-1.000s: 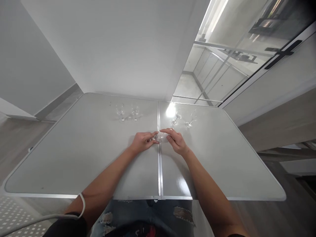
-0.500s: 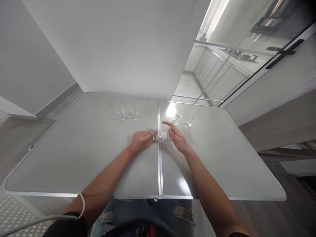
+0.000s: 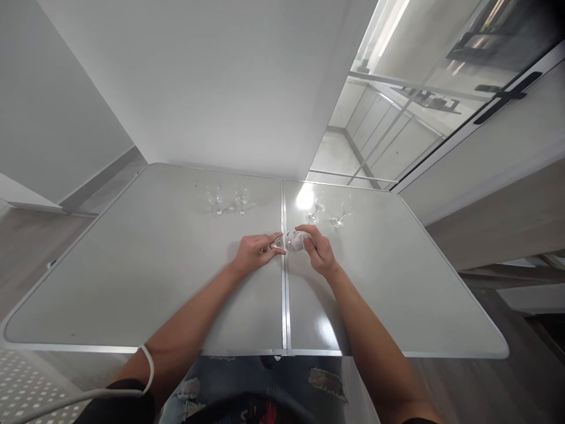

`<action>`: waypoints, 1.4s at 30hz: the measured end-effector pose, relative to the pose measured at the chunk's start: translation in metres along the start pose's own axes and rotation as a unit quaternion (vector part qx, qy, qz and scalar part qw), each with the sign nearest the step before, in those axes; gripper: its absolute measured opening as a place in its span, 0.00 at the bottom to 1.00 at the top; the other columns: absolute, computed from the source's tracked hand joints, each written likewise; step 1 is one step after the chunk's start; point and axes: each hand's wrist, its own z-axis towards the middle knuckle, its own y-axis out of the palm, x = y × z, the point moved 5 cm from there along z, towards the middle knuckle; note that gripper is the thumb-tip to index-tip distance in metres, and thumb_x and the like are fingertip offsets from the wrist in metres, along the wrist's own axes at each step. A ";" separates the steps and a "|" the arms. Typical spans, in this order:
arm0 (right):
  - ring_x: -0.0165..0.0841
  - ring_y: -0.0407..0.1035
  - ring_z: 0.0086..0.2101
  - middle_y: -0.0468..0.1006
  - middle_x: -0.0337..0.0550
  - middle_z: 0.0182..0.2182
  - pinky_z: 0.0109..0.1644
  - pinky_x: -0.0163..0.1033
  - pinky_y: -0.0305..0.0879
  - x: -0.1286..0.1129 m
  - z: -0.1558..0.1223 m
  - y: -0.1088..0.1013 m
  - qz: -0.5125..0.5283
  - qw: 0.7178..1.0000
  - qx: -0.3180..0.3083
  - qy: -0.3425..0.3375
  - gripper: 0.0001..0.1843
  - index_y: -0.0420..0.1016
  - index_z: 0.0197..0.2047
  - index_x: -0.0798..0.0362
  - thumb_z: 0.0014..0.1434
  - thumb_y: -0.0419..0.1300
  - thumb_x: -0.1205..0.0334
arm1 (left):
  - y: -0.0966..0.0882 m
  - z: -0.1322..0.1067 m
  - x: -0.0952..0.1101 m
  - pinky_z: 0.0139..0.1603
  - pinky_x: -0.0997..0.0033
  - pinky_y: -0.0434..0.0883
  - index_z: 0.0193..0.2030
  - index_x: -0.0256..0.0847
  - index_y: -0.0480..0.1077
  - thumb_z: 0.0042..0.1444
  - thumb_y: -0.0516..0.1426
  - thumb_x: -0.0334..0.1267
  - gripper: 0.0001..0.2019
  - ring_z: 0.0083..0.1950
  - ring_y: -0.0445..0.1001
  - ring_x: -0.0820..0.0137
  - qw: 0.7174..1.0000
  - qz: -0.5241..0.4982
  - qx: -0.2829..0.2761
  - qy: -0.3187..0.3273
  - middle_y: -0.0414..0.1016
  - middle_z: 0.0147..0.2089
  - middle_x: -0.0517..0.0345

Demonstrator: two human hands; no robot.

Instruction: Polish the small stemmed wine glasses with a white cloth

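Over the seam of the table I hold a clear wine glass (image 3: 291,241) on its side. The fingers of my left hand (image 3: 255,252) are closed round its narrow stem end, pointing left. My right hand (image 3: 321,250) is closed at the bowl end, thumb and fingers curved over the rim. Something white and soft-looking, perhaps cloth or tissue, shows at the bowl; its edges are hard to make out. Beyond my hands stand two wine glasses at the back left, one (image 3: 215,198) beside the other (image 3: 241,197), and two at the back right, one (image 3: 315,210) beside the other (image 3: 341,213).
The pale folding table (image 3: 132,277) has a metal seam (image 3: 286,306) down its middle and a metal edge. A white wall panel (image 3: 212,88) rises behind it. To the right is a glazed sliding door (image 3: 379,118). A white cable (image 3: 88,391) loops round my left forearm.
My right hand's raised fingers have curled down over the glass's bowl end. The glass has turned slightly in my hands. The standing glasses stay where they were.
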 end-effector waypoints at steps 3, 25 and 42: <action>0.44 0.67 0.42 0.74 0.48 0.38 0.46 0.51 0.65 -0.006 0.000 -0.004 -0.041 0.995 0.019 -0.089 0.22 0.72 0.54 0.46 0.69 0.48 0.42 | -0.001 0.001 0.001 0.30 0.78 0.67 0.52 0.44 0.79 0.58 0.64 0.52 0.20 0.24 0.67 0.79 0.999 -0.036 0.006 -0.013 0.77 0.27 0.63; 0.35 0.64 0.31 0.72 0.41 0.34 0.35 0.41 0.62 -0.032 0.008 -0.001 0.151 0.984 -0.004 0.090 0.22 0.73 0.57 0.43 0.69 0.51 0.41 | 0.004 0.002 0.003 0.25 0.76 0.61 0.48 0.39 0.82 0.53 0.67 0.53 0.23 0.23 0.59 0.79 0.970 -0.201 -0.038 -0.132 0.69 0.23 0.63; 0.42 0.72 0.48 0.75 0.47 0.48 0.47 0.46 0.70 -0.005 0.012 -0.042 0.204 0.944 0.250 0.067 0.30 0.60 0.67 0.42 0.67 0.53 0.40 | 0.000 0.003 0.006 0.33 0.74 0.68 0.58 0.46 0.75 0.65 0.59 0.43 0.16 0.28 0.71 0.75 0.998 0.043 -0.031 0.025 0.79 0.31 0.60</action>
